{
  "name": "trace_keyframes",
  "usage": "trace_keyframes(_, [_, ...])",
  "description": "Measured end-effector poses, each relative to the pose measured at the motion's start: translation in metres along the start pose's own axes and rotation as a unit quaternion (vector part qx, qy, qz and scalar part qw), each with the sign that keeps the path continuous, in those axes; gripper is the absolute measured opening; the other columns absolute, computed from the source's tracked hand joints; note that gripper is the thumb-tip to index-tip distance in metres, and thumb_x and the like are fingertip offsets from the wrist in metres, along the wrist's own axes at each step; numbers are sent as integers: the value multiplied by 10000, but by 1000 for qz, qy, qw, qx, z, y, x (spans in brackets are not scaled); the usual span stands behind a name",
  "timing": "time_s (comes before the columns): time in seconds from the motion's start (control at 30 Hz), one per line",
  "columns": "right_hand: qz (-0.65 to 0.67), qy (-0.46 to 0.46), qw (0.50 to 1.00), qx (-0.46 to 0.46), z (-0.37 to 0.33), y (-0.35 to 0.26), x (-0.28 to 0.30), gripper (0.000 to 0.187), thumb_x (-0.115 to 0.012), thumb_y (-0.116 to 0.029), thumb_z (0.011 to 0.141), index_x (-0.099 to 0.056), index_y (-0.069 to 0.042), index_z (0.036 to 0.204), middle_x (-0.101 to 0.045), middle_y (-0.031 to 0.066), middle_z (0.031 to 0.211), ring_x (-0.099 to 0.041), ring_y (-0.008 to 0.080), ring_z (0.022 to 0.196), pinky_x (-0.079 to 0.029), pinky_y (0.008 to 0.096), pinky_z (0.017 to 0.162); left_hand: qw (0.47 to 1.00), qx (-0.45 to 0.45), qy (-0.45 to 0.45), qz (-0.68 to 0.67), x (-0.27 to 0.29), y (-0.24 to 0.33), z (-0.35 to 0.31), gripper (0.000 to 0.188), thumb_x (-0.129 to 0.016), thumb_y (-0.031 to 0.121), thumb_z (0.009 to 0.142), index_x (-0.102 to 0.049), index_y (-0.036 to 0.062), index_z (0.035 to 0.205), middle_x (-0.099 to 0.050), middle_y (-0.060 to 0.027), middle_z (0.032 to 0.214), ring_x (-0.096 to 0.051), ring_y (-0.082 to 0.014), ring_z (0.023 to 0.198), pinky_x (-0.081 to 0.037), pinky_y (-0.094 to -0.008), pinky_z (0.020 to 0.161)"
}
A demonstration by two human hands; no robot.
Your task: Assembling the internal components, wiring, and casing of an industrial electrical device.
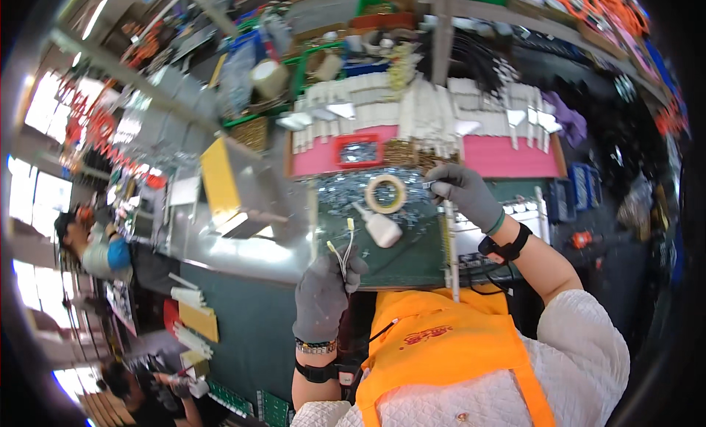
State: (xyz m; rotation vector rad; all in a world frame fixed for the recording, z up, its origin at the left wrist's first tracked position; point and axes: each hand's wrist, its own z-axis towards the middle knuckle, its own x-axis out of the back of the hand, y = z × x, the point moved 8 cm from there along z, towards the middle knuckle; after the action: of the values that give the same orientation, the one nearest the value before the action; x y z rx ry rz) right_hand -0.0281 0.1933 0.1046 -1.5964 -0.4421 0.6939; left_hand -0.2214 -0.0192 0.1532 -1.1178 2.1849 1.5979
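My left hand (323,289), in a grey glove, is closed round a few thin white wires (343,259). Their pale-tipped ends stick up above the fingers. Farther off and to the right, my gloved right hand (465,195) is pinched at the fingertips on a small metal piece (428,183), whose exact kind is too small to tell. Between the hands lie a white squeeze bottle (382,228) and a roll of cream tape (401,194). Loose, small silvery metal parts (334,190) are spread over the green bench top behind them.
A red tray (340,153) of metal parts stands beside brass-coloured pieces (399,152) on a pink board (507,158), with bundled white cables (430,114) behind. A yellow-sided metal box (220,177) is at left. White strips (451,250) lie near my right forearm. Two people sit at far left.
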Motion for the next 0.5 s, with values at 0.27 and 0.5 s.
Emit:
trace_keyframes(0.27, [72,126,987,-70,-111,22,102,217,-639,-131,926,-625,-9,1104,-648,59,910,-619,134,808,-524,282,762,990,127,-38,-40,-76,-80,41,391,-505,275,980,-565,-55,1182,-550,-59,781,-417,-137,660,-325,-264,597])
trace_keyframes(0.5, [97,168,975,-109,-152,34,106,185,-646,-141,915,-625,-17,1050,-641,47,890,-605,127,801,-505,279,758,980,156,-111,-57,-97,-101,44,354,-535,238,970,-565,-49,1174,-482,-35,748,-417,-147,672,-334,-290,605])
